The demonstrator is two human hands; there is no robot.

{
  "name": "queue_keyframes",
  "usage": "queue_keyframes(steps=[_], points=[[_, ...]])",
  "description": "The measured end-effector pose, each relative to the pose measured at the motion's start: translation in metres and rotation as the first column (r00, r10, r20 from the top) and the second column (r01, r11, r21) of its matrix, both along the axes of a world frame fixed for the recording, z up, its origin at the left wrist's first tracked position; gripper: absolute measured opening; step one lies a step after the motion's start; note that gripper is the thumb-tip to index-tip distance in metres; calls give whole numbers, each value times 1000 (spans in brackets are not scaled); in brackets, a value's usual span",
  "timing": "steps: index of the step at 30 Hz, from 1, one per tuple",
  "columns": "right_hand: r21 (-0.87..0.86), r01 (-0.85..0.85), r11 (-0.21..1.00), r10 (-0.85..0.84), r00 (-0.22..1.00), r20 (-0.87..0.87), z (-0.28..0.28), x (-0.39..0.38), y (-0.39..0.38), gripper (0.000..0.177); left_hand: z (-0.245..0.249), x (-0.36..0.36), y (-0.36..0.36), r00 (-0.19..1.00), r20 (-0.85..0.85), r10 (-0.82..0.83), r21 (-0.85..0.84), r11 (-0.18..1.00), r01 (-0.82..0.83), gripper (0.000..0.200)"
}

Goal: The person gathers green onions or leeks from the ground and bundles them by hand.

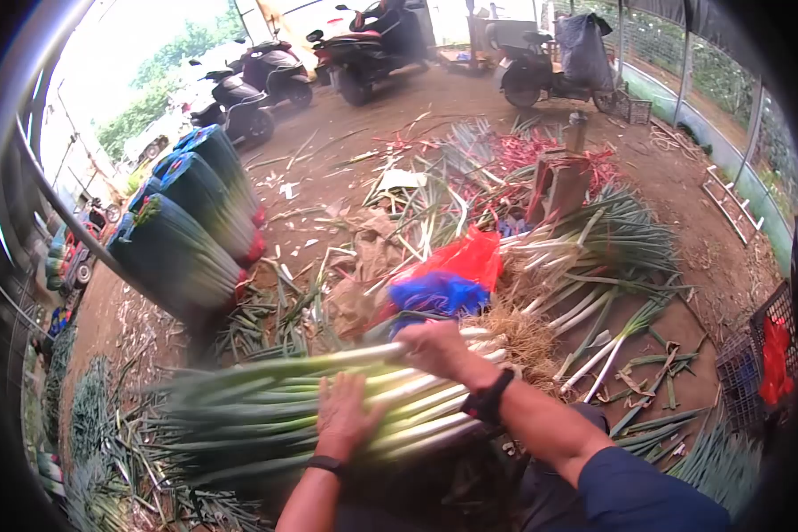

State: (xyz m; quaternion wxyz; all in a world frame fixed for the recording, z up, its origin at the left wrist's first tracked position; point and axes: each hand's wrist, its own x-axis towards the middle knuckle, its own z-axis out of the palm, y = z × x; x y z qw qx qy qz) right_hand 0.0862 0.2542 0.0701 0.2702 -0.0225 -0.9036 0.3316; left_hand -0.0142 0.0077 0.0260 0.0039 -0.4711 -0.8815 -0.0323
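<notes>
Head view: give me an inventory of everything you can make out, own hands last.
Bundled long leafy stalks: many, green and white, under the hands
Loose rooted long stalks: many, green and white, right of centre
Standing wrapped bundles: at least three, green, blue and red, left
Crumpled red plastic bag: one, bright red, centre
Crumpled blue plastic: one, bright blue, against the red bag
Wooden block: one, brown, behind the bags
Two-wheeled scooters: at least four, mostly dark, back
Plastic mesh crates: about two, dark, right edge
Sleeve: one, dark blue, bottom right
Left hand: one, bare, spread on the bundled stalks
Right hand: one, bare, closed around an upper stalk
</notes>
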Motion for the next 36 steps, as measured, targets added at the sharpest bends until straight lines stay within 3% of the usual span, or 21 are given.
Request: queue_keyframes(steps=[2, 6, 9, 12, 15, 16, 18, 21, 25, 27, 29, 31, 33, 36], points=[[152, 6, 988, -22, 994, 104, -32, -3, -8, 30, -8, -3, -3, 1000, 10, -18, 61, 998, 17, 79], [134, 56, 989, -84, 973, 217, -58, 3, -9, 35, 18, 5, 4, 992, 120, 28, -38, 999, -23, 79], [185, 41, 982, -70, 985, 156, -70, -2, 0, 38, 15, 4, 3, 991, 125, 40, -77, 997, -30, 77], [255, 58, 965, -48, 998, -42, -71, -9, 8, 37, -4, -2, -3, 999, 34, -6, 14, 1000, 5, 78], [252, 70, 965, -69, 998, -12, -72, -10, 16, 34, -5, 0, -3, 999, -36, -40, 70, 997, 42, 79], [253, 66, 965, -65, 998, -13, -86, -8, 21, 34, 3, 2, 2, 999, 45, -1, -13, 1000, 1, 80], [249, 49, 967, -87, 986, 142, -112, -2, 22, 38, 22, 6, 8, 948, 281, 147, -142, 984, -111, 80], [108, 14, 994, -53, 929, 365, -106, 5, 25, 40, 33, 10, 9, 942, 294, 163, -127, 983, -130, 78], [44, -5, 999, -14, 902, 432, -100, 17, 34, 39, 26, 10, 5, 976, 198, 88, -36, 996, -82, 78], [42, 63, 997, -73, 948, 309, -107, 19, 31, 37, 26, 12, 2, 980, 179, 85, -11, 996, -84, 78], [24, 55, 998, -60, 917, 394, -109, 21, 28, 37, 23, 14, 0, 994, 105, 36, 49, 998, -42, 72], [145, 61, 988, -115, 909, 401, -113, 20, 28, 39, 21, 12, 1, 998, 60, -1, 115, 993, -6, 63], [83, 30, 996, -64, 894, 443, -115, 18, 32, 40, 20, 10, 1, 966, -138, -219, 106, 966, 235, 55], [40, -10, 999, -10, 882, 471, -115, 18, 31, 40, 30, 5, 35, 953, -146, -267, 79, 957, 280, 66]])
